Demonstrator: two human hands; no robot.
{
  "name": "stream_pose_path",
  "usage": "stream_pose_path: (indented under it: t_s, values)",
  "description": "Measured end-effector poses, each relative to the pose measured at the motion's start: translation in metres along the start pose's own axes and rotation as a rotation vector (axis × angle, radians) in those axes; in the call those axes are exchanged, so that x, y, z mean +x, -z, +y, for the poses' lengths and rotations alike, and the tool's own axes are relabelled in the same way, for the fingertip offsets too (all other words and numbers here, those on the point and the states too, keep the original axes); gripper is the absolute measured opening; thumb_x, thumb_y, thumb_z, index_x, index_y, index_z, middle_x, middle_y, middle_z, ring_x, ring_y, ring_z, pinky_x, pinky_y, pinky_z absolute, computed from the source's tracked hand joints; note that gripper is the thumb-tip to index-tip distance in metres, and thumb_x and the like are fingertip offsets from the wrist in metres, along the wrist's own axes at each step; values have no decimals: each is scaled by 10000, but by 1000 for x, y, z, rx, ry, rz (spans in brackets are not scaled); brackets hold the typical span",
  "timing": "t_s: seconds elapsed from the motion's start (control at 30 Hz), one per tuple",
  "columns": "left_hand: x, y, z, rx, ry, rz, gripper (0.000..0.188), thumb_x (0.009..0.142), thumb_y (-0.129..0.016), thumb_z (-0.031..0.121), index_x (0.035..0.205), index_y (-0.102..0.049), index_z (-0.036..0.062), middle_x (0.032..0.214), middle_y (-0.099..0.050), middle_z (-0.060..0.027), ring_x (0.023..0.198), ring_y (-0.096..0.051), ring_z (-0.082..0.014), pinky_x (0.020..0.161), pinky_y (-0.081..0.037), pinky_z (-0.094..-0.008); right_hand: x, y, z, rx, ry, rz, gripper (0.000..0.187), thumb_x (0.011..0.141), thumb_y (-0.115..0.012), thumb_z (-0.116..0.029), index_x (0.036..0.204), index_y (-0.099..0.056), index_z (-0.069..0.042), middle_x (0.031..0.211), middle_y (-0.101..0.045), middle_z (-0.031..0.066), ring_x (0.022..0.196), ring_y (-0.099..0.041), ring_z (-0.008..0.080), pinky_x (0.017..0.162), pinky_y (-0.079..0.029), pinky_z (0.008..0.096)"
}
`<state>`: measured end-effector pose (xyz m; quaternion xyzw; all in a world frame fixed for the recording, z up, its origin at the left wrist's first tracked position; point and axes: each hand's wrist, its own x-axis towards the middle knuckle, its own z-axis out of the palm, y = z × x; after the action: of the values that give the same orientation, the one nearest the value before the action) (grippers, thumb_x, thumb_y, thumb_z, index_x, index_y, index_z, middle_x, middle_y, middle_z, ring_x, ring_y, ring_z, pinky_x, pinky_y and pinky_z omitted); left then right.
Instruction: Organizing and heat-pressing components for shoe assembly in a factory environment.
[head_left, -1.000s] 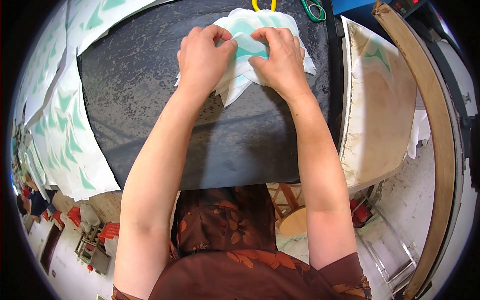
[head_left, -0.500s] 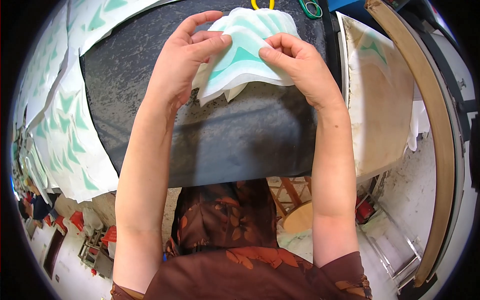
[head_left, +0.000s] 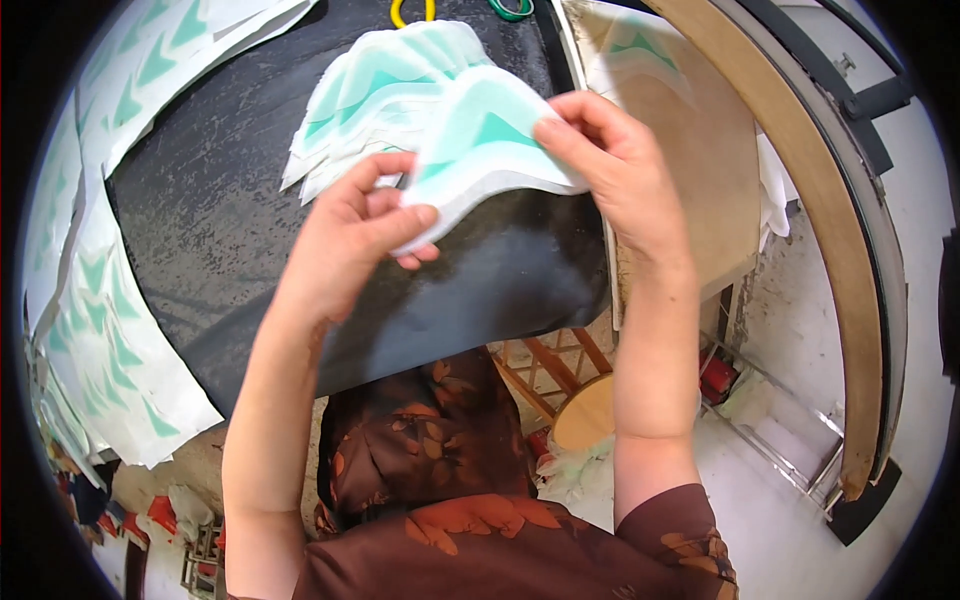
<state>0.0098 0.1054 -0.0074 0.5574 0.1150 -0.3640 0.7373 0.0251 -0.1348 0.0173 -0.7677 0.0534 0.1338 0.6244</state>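
Observation:
Between my two hands is a curved white fabric piece point(head_left: 490, 140) with a green pointed pattern, lifted above the dark table. My left hand point(head_left: 365, 225) pinches its lower left corner between thumb and fingers. My right hand point(head_left: 610, 150) grips its right edge, thumb on top. Whether it is a single layer or several cannot be made out. Just behind it lies a fanned pile of similar green-and-white pieces point(head_left: 375, 85) on the table, partly covered by the held piece.
Printed sheets point(head_left: 110, 330) with green shapes hang over the table's left side. Yellow-handled point(head_left: 412, 12) and green-handled point(head_left: 512, 8) tools lie at the far edge. On the right stand a tan board point(head_left: 690, 170) and a curved wooden rail point(head_left: 850, 250). A wooden stool point(head_left: 582, 412) is below.
The held piece has come away from the pile, toward me and rightward of it. My left hand has dropped to its lower corner. The view has turned toward the right.

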Motion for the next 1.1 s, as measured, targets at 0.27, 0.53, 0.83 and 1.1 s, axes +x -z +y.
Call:
stream_pose_path:
  t_s: [0.27, 0.53, 0.83, 1.1]
  values:
    - [-1, -74, -39, -15, 4, -270, 304, 877, -614, 38, 1164, -512, 42, 819, -618, -35, 710, -610, -88, 647, -495, -216, -29, 117, 22, -165, -147, 151, 153, 911, -628, -157, 1019, -638, -50, 911, -604, -48, 863, -519, 31, 797, -391, 182]
    - [-14, -53, -84, 352, 33, -231, 218, 854, -624, 71, 1067, -591, 41, 794, -603, -7, 695, -539, -71, 660, -466, -249, 14, 165, 48, -287, -54, 301, 204, 903, -641, -191, 1046, -636, -45, 919, -606, -32, 879, -516, 48, 825, -379, 188]
    - [-31, -17, -118, 307, 179, -93, 207, 875, -621, 70, 1079, -601, 38, 800, -569, 32, 726, -497, -52, 686, -440, -215, 30, 170, 58, -439, -12, 384, 181, 876, -665, -198, 954, -651, -35, 828, -575, -39, 781, -498, 54, 742, -389, 193]
    - [-30, -4, -115, 320, 173, -43, 224, 883, -621, 73, 1100, -591, 27, 820, -582, 31, 768, -522, -50, 732, -443, -206, 34, 172, 60, -541, 43, 318, 180, 859, -681, -207, 935, -654, -45, 794, -581, -41, 739, -498, 56, 696, -396, 201]
